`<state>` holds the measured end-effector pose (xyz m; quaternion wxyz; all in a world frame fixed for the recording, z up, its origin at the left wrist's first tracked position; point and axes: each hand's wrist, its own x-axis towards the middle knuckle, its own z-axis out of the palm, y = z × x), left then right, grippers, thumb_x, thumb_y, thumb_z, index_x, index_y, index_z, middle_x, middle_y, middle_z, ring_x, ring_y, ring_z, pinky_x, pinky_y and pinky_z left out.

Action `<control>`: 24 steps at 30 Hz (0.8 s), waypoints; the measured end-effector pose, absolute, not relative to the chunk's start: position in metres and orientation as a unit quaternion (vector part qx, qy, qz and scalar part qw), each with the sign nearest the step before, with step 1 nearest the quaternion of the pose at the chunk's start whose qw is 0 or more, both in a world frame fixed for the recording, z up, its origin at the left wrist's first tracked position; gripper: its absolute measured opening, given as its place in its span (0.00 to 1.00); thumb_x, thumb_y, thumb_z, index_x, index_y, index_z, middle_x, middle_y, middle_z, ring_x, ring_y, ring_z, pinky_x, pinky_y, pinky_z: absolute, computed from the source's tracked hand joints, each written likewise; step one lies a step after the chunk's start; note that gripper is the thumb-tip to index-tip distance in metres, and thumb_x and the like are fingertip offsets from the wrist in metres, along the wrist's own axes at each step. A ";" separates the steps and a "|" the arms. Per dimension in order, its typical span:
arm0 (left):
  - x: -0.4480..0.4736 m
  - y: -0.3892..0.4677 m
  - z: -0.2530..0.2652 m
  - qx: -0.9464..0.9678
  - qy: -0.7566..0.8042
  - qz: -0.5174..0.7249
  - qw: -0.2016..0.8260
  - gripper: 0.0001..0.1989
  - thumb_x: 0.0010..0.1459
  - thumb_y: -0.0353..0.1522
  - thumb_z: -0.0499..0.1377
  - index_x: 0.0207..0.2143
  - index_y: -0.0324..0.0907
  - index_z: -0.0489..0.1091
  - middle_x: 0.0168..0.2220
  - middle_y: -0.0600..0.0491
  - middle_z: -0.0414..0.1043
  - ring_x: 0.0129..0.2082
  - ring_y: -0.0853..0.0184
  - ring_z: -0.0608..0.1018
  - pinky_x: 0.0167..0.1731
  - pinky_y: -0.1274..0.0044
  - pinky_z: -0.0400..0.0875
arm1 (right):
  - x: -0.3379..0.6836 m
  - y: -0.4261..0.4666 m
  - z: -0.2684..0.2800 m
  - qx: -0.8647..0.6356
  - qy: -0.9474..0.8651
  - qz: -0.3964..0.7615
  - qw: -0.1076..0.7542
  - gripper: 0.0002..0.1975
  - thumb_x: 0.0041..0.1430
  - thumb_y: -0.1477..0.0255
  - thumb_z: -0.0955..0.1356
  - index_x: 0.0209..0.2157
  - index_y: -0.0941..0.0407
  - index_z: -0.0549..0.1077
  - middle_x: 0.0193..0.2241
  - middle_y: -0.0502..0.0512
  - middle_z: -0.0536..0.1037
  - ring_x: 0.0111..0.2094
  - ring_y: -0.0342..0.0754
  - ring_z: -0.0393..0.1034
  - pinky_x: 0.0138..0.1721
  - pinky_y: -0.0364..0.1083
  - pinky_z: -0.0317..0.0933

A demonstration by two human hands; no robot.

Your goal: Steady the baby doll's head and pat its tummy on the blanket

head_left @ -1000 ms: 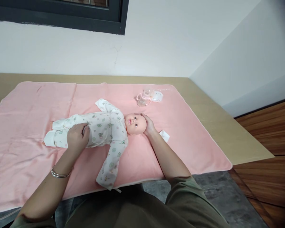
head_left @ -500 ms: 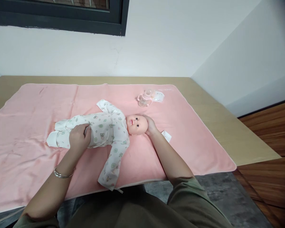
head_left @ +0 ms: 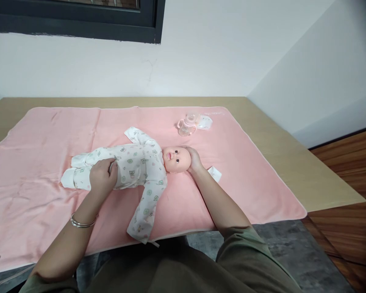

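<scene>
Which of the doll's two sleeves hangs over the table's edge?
The near sleeve, stretched toward the person, its cuff past the pink blanket's front edge. The far sleeve lies wholly on the blanket.

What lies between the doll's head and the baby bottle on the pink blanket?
Nothing: in the head view, only bare pink blanket shows between the doll's head and the baby bottle. The right hand cups the head's far side.

head cam | looks forward-down | near table [head_left: 280, 162] | single view
</scene>
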<state>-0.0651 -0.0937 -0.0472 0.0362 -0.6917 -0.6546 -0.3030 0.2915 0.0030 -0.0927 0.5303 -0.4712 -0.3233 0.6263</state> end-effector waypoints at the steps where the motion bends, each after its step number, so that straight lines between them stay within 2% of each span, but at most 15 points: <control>1: -0.065 -0.094 -0.047 -0.691 -0.654 -0.305 0.036 0.19 0.66 0.39 0.48 0.40 0.40 0.77 0.37 0.45 0.80 0.39 0.54 0.79 0.40 0.66 0.69 | 0.292 0.003 -0.093 -0.472 -0.316 0.631 0.528 0.11 0.46 0.62 0.71 0.30 0.54 0.73 0.32 0.55 0.80 0.43 0.57 0.76 0.46 0.55 0.73; 5: -0.065 -0.093 -0.048 -0.692 -0.651 -0.311 0.029 0.19 0.66 0.39 0.48 0.40 0.40 0.77 0.37 0.44 0.80 0.39 0.54 0.79 0.41 0.65 0.70 | 0.292 0.003 -0.094 -0.471 -0.314 0.624 0.539 0.10 0.47 0.62 0.72 0.29 0.53 0.74 0.30 0.52 0.79 0.40 0.55 0.76 0.47 0.54 0.72; 10: -0.065 -0.094 -0.049 -0.691 -0.651 -0.312 0.026 0.19 0.66 0.39 0.48 0.41 0.40 0.77 0.39 0.44 0.81 0.41 0.54 0.79 0.42 0.65 0.70 | 0.291 -0.001 -0.089 -0.449 -0.323 0.598 0.581 0.10 0.46 0.64 0.73 0.29 0.55 0.76 0.31 0.53 0.79 0.35 0.50 0.74 0.42 0.50 0.69; 18: -0.065 -0.095 -0.050 -0.690 -0.651 -0.316 0.031 0.19 0.66 0.38 0.49 0.41 0.40 0.77 0.38 0.44 0.81 0.40 0.55 0.79 0.42 0.66 0.71 | 0.290 -0.003 -0.083 -0.421 -0.334 0.604 0.589 0.10 0.44 0.64 0.73 0.28 0.55 0.79 0.32 0.53 0.80 0.37 0.49 0.73 0.42 0.46 0.68; 21: -0.065 -0.095 -0.051 -0.689 -0.650 -0.318 0.035 0.18 0.66 0.38 0.49 0.40 0.40 0.77 0.38 0.44 0.81 0.40 0.55 0.79 0.42 0.66 0.71 | 0.289 -0.003 -0.083 -0.427 -0.313 0.629 0.570 0.10 0.45 0.63 0.73 0.28 0.54 0.78 0.31 0.52 0.80 0.37 0.50 0.74 0.42 0.48 0.69; 24: -0.064 -0.095 -0.051 -0.691 -0.651 -0.312 0.030 0.18 0.66 0.38 0.49 0.40 0.41 0.76 0.38 0.44 0.81 0.40 0.55 0.79 0.42 0.65 0.70 | 0.289 -0.005 -0.083 -0.439 -0.278 0.679 0.519 0.12 0.47 0.60 0.72 0.30 0.53 0.77 0.32 0.54 0.81 0.38 0.56 0.76 0.42 0.54 0.71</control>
